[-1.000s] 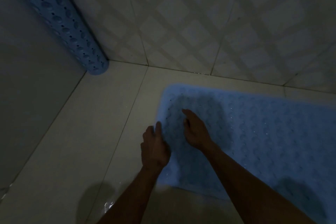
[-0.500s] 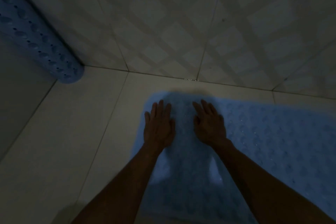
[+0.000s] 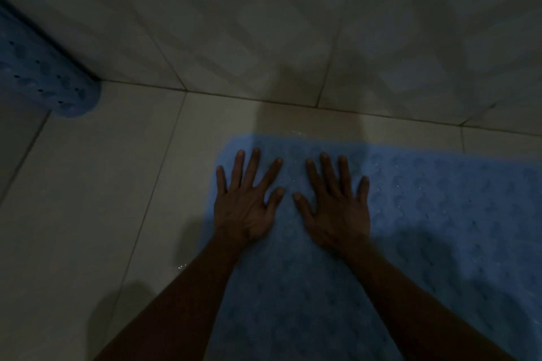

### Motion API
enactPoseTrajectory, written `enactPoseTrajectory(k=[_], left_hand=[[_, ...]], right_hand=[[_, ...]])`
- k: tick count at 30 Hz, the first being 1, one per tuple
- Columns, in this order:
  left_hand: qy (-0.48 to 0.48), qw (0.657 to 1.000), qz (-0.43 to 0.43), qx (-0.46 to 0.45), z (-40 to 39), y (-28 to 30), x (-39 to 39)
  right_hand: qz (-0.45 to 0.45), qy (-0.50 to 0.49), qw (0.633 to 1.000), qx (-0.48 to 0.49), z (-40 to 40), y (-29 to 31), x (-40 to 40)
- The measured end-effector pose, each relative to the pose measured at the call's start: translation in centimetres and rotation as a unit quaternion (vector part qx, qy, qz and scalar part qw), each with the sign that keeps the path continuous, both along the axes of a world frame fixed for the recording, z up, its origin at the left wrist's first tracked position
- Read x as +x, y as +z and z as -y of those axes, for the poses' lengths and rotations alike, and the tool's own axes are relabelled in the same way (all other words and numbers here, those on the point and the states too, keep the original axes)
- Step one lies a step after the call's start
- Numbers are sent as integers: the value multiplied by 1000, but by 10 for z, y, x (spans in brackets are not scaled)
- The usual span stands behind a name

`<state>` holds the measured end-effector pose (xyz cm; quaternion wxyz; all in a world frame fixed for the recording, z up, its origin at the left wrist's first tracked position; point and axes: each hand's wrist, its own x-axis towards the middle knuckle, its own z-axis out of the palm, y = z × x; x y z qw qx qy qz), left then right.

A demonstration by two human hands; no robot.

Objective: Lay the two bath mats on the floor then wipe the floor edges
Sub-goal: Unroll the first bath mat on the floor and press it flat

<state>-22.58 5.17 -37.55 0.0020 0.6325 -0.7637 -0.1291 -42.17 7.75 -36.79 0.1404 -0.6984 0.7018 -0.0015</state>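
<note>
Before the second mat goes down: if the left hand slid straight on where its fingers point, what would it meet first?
The left hand would cross the mat's far edge, a strip of bare floor, then probably the wall.

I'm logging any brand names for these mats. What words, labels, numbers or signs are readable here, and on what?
None: no text can be read in this dim view.
The flat blue bath mat under the left hand and right hand shows only its bumpy pattern.
The rolled blue bath mat in the corner shows only holes.
The wall tiles carry a lattice pattern, no lettering.
</note>
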Motion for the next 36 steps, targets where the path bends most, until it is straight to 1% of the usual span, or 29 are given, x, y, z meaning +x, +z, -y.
enactPoseTrajectory(k=[6,11,18,21,24,26,29,31,33,36], left_hand=[[-20,997,11,-72,-2,-2,1],[-25,998,19,-62,0,0,1],[-21,996,21,-78,-2,-2,0],[-14,998,16,-60,-1,-3,2],[-3,1000,14,-12,0,1,-2],[22,1000,6,10,-5,4,-6],[51,998,-28,10,-37,8,-7],[44,999,-23,15,-76,9,-5],[35,999,-12,26,-115,10,-4],[35,999,-9,32,-146,10,-1]], right_hand=[[-8,6,998,-61,-1,-7,0],[-16,5,999,-47,0,-4,0],[-3,4,999,-43,0,-5,-2],[-9,1,1000,-23,2,-7,-1],[-9,-4,1000,0,4,-6,1],[2,-9,1000,13,3,-2,2],[29,-28,998,38,-20,5,5],[37,-25,998,33,-57,7,9],[27,-1,1000,10,-99,5,10],[30,-1,1000,4,-139,0,6]])
